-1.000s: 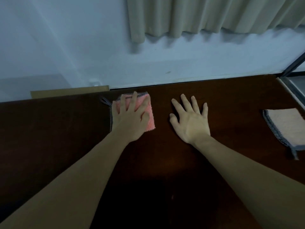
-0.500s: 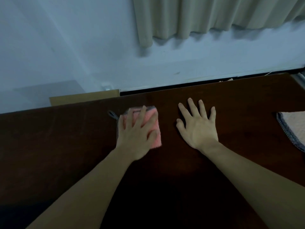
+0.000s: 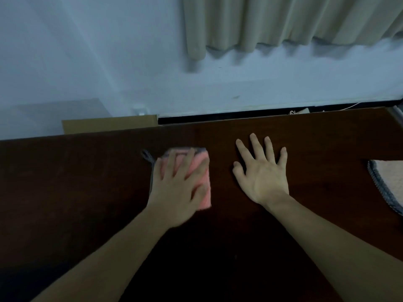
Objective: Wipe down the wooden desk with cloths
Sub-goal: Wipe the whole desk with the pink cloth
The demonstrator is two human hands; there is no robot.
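Observation:
A folded pink cloth [image 3: 201, 188] with a grey edge and hanging loop lies on the dark wooden desk [image 3: 87, 182], a little left of centre. My left hand [image 3: 178, 188] lies flat on top of it with straight, spread fingers pressing it down. My right hand [image 3: 262, 173] rests palm down on the bare wood just right of the cloth, fingers spread, holding nothing. A second, pale peach cloth [image 3: 390, 177] with a grey border lies at the desk's right edge, partly cut off by the frame.
The desk's far edge runs along a white wall, with a dark gap [image 3: 239, 117] behind it. A brown cardboard piece [image 3: 109, 126] stands behind the desk at the left. Beige curtains [image 3: 283, 22] hang above.
My left hand and the pink cloth have slid toward me from the desk's far edge. The view has tilted up and to the left, so the peach cloth sits further right.

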